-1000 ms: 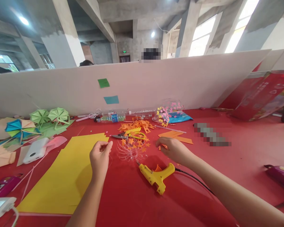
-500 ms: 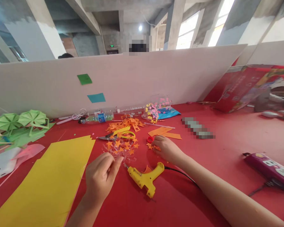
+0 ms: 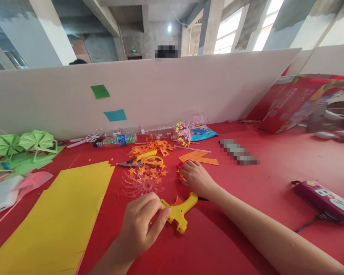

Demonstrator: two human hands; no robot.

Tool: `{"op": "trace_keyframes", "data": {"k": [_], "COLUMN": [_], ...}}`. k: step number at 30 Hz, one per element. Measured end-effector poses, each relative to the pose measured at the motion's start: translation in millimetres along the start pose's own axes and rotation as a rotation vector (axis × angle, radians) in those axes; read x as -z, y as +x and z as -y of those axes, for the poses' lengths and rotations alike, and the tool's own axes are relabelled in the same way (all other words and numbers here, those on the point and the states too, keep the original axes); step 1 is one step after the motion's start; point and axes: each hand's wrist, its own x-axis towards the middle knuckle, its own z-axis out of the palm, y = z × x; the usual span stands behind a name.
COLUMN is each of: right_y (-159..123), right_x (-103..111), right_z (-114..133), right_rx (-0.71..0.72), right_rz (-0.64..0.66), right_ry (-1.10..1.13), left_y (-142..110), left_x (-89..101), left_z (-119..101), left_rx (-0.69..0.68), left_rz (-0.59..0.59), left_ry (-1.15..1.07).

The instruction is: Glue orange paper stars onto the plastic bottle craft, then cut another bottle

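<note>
My left hand (image 3: 145,217) is closed in a pinch in front of the yellow glue gun (image 3: 182,210), covering its nozzle; whatever the fingertips hold is hidden. Just beyond that hand lies a clear plastic piece cut into curling strips (image 3: 147,185), with orange paper stars (image 3: 145,170) on its strip ends. My right hand (image 3: 196,176) rests on the table with bent fingers over small orange stars (image 3: 181,175), beside a red bottle cap (image 3: 180,165). Its fingertips are partly hidden, and I cannot make out what is between them. Scissors with yellow handles (image 3: 154,160) lie behind the strips.
Yellow paper sheets (image 3: 51,214) cover the left side. Orange scraps (image 3: 153,147), a plastic bottle (image 3: 122,139) and a star-covered clear piece (image 3: 182,133) lie along the white partition (image 3: 160,91). A purple device (image 3: 323,200) and a red box (image 3: 292,101) are at right.
My left hand has moved right and nearer to me, away from the clear strips and over the glue gun's front. My right hand has shifted slightly left over the stars and cap.
</note>
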Motion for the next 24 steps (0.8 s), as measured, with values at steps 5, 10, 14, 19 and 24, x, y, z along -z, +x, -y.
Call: {"op": "trace_keyframes", "data": {"k": [5,10,14,19,24], "right_y": [0.0,0.4,-0.2,-0.7,-1.5], "right_x": [-0.1,-2.5,-6.6,-3.4,2.8], "right_z": [1.0,-5.6,-13.4,-15.9,-15.0], "right_rx": [-0.004,-0.078,-0.236,-0.382,-0.433], "right_rz": [0.005,-0.039,-0.096,-0.108,-0.139], "right_ry": [0.048,0.200,0.396,0.671,0.875], "left_y": [1.1,1.4,-0.1,-0.7,-0.5], "left_x": [-1.3,-4.7,-6.6,-8.8,-10.4], "left_z": [1.4,2.9,0.5,-2.4,-2.5], "left_rx": [0.029,0.055,0.059,0.092,0.161], "left_rz": [-0.002,-0.006,0.037,0.079,0.095], "left_ry": [-0.002,0.000,-0.029,-0.063,-0.084]}}
